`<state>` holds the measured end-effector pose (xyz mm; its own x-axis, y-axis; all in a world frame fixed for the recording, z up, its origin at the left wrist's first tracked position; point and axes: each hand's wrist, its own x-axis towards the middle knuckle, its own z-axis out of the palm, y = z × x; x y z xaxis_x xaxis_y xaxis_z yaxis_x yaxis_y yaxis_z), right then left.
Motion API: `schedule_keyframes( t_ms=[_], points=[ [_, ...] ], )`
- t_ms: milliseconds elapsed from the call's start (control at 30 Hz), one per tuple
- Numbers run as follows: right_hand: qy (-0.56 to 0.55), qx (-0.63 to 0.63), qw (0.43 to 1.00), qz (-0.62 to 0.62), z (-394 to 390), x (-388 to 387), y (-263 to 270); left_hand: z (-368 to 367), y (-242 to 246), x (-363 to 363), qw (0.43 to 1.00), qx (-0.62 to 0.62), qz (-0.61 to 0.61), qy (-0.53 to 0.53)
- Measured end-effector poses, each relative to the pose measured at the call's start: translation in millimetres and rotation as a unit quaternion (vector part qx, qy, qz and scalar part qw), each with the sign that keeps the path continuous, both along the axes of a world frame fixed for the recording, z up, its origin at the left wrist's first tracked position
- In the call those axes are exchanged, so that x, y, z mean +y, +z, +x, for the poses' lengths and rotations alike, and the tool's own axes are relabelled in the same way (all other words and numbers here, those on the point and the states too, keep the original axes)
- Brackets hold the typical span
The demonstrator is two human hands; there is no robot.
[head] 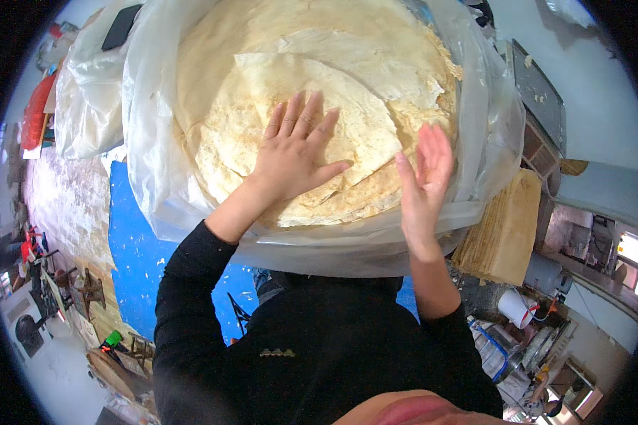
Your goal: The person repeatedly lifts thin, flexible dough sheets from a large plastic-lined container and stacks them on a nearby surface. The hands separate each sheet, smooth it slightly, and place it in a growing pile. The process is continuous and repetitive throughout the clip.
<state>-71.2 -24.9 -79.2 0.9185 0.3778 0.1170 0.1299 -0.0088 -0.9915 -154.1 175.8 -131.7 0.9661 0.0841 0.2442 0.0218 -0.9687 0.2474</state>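
Observation:
A large stack of thin, round, flatbread-like sheets (335, 26) lies before me inside a wide clear plastic bag (154, 175), whose edges are spread open around it. On top is a pale folded sheet (361, 117) with a loose corner toward the right. My left hand (297, 149) rests palm down on the pile, fingers spread, just left of that corner. Held on edge near the right side, my right hand (428, 175) has its thumb apart from its fingers and grips nothing. Whether it touches the stack's rim is unclear.
At the upper left, a black phone (121, 26) lies on another plastic bag (90, 106). Folded tan sheets (502, 234) are stacked at the right. A blue floor sheet (133, 255) spreads below, with a white bucket (514, 308) at the lower right.

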Motion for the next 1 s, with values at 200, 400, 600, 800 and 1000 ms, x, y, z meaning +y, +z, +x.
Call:
schedule_keyframes(
  t_ms=[200,400,600,800,1000],
  points=[
    [0.186,-0.455,0.763,-0.419,45.6,6.5,-20.9,40.9,24.4,51.2,0.997,0.014,0.062,0.038],
    [0.216,-0.449,0.741,-0.45,50.4,-2.6,-44.9,30.8,16.5,52.5,0.926,-0.162,-0.306,0.151],
    [0.325,-0.355,0.751,-0.452,60.7,-4.9,-19.6,-3.1,37.1,-4.7,0.711,-0.136,-0.658,0.21],
    [0.305,-0.361,0.777,-0.416,30.2,9.0,-21.1,3.8,45.9,10.9,0.515,-0.215,-0.804,0.203],
    [0.162,0.058,0.979,-0.106,43.3,4.2,-35.1,66.7,75.0,20.9,0.742,-0.173,-0.646,0.054]
  ],
)
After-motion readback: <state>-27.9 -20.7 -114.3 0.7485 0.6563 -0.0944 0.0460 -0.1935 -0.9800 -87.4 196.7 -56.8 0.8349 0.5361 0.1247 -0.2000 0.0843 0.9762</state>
